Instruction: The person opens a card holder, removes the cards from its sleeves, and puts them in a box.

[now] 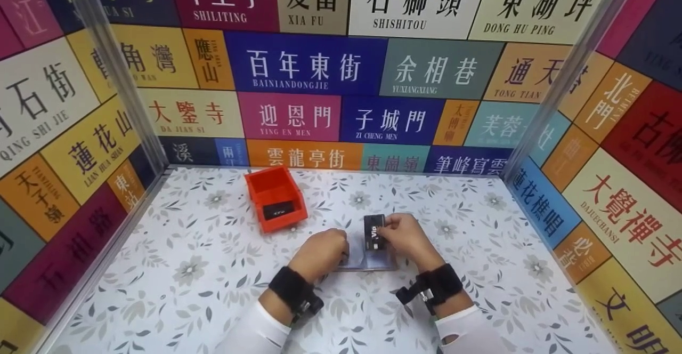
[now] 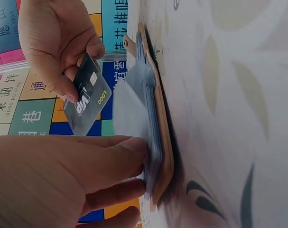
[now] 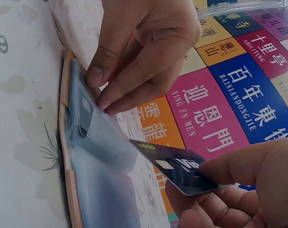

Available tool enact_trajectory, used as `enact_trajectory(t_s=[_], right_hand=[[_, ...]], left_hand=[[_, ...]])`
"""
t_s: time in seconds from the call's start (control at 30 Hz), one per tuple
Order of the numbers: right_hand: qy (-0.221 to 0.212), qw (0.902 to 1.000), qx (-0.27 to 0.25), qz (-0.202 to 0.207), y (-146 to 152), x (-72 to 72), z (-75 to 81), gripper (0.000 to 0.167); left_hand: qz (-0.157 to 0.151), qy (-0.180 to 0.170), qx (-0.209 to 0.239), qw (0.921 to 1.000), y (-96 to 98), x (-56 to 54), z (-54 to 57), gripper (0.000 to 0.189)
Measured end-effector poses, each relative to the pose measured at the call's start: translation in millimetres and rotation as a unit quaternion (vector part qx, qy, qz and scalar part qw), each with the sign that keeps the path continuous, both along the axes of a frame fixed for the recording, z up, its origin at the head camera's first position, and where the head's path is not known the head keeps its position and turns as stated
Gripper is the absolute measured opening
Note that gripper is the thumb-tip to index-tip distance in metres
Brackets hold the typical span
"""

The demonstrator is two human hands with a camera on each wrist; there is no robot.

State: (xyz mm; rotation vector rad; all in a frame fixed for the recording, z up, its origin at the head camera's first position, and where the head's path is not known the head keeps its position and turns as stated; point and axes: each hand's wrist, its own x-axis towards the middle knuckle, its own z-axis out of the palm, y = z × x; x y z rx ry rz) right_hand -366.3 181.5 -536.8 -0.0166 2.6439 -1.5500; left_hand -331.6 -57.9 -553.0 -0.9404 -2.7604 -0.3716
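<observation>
A card holder (image 1: 389,263) with a tan cover (image 2: 167,156) and clear plastic sleeves (image 2: 132,107) lies spread on the table. My left hand (image 1: 319,252) pinches one sleeve at its edge between thumb and fingers and lifts it off the stack. Between thumb and fingers, my right hand (image 1: 410,239) holds a black VIP card (image 1: 374,231), chip and "LOGO" print showing. In both wrist views the card hangs just above the sleeves, tilted. Through one sleeve in the right wrist view, a small dark-and-pale patch (image 3: 85,114) shows.
A red bin (image 1: 299,196) stands behind and left of my hands, with a black card or cards (image 1: 278,210) inside. The floral-patterned table (image 1: 192,300) is bounded by walls (image 1: 309,61) covered in coloured signs at the back and both sides.
</observation>
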Motion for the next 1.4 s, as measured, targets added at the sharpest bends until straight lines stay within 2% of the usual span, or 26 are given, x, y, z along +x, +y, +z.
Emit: enact_trajectory(t_s=[0.13, 0.27, 0.4, 0.5, 0.63, 0.8, 1.07, 1.23, 1.4], right_hand=[[0.011, 0.9995, -0.029, 0.007, 2.6, -2.0, 2.0, 0.008], [0.051, 0.9958, -0.073, 0.022, -0.5, -3.0, 2.0, 0.008], [0.094, 0.9878, -0.117, 0.041, -5.6, -2.2, 1.5, 0.009], [0.115, 0.982, -0.141, 0.052, -8.6, -0.3, 2.1, 0.01], [0.13, 0.9749, -0.168, 0.066, -12.2, 2.0, 2.3, 0.012], [0.151, 0.9667, -0.19, 0.083, -15.8, 4.6, 1.5, 0.013], [0.157, 0.9629, -0.193, 0.104, -16.6, 6.6, 1.0, 0.013], [0.154, 0.9616, -0.196, 0.115, -15.7, 7.5, 2.5, 0.016], [0.15, 0.9633, -0.186, 0.123, -14.1, 7.4, 3.3, 0.015]], left_hand=[[0.016, 0.033, 0.011, 0.9993, 0.4, -2.8, 1.8, 0.012], [0.05, 0.061, 0.042, 0.996, 2.1, -7.8, 6.4, 0.01], [0.081, 0.071, 0.106, 0.9885, 3.4, -9.7, 13.3, 0.022], [0.09, 0.075, 0.158, 0.9805, 4.6, -7.8, 18.0, 0.027], [0.083, 0.072, 0.219, 0.9696, 6.0, -4.5, 23.0, 0.03], [0.05, 0.057, 0.287, 0.955, 7.4, -2.3, 27.3, 0.027], [0.005, 0.045, 0.33, 0.9427, 11.3, -0.3, 30.4, 0.015], [0.001, 0.049, 0.336, 0.9407, 12.3, 1.2, 31.8, 0.011], [0.006, 0.068, 0.312, 0.9474, 10.3, 2.4, 34.8, 0.01]])
